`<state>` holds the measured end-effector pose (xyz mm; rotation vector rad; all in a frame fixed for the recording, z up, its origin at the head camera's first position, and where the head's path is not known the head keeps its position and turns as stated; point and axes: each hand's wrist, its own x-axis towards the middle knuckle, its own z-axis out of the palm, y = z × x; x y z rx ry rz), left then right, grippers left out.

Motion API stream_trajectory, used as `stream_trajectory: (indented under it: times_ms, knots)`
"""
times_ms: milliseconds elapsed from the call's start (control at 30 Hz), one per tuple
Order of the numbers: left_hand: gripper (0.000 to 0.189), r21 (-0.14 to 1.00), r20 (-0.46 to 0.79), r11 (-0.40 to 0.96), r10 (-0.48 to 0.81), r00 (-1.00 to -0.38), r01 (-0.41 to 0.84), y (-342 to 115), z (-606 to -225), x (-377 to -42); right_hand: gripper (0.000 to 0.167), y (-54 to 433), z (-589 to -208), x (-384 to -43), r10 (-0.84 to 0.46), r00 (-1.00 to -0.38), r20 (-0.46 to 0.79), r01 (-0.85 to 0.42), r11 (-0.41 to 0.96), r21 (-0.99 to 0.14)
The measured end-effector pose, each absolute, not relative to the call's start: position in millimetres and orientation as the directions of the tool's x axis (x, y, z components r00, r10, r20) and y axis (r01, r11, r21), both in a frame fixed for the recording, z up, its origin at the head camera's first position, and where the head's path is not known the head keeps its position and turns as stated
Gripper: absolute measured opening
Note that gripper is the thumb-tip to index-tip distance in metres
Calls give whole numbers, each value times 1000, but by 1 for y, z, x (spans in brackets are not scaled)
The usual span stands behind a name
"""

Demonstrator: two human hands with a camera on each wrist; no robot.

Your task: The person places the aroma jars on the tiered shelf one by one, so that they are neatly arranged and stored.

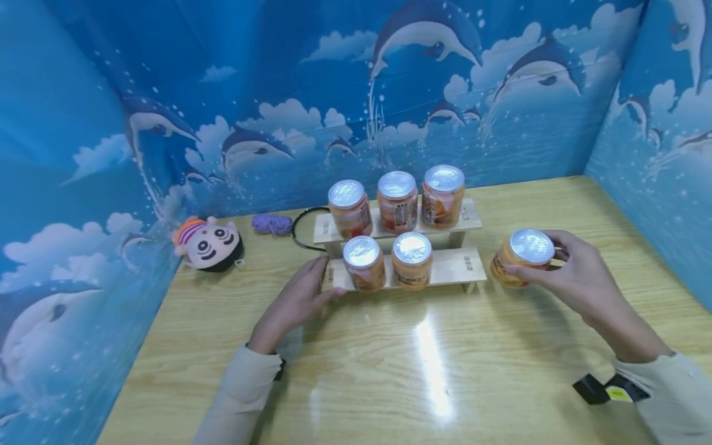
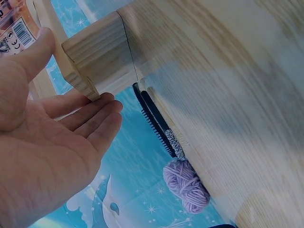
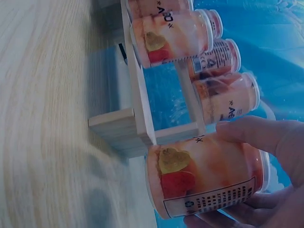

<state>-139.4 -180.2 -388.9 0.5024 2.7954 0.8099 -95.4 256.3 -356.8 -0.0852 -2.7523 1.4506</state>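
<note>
A two-step wooden rack carries three clear jars with silver lids on its upper step, among them a jar, and two on the lower step. My left hand holds the rack's left end, thumb along the lower board and the other fingers at its end. To the right of the rack, my right hand grips another such jar from its right side, slightly tilted. The right wrist view shows thumb and fingers on either side of this jar, with heart shapes on its label.
A plush head toy lies at the table's left back, beside a purple yarn ball. A dark hairband curves behind the rack's left end. Dolphin-print curtains enclose the wooden table at the back and sides.
</note>
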Motion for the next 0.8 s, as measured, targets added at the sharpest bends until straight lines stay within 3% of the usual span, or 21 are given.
stream_trajectory:
  times_ms: [800]
  knots:
    - [87, 544, -82, 797, 361, -929, 261, -181, -391, -140, 83, 199, -345, -108, -101, -994, 33, -84, 565, -821]
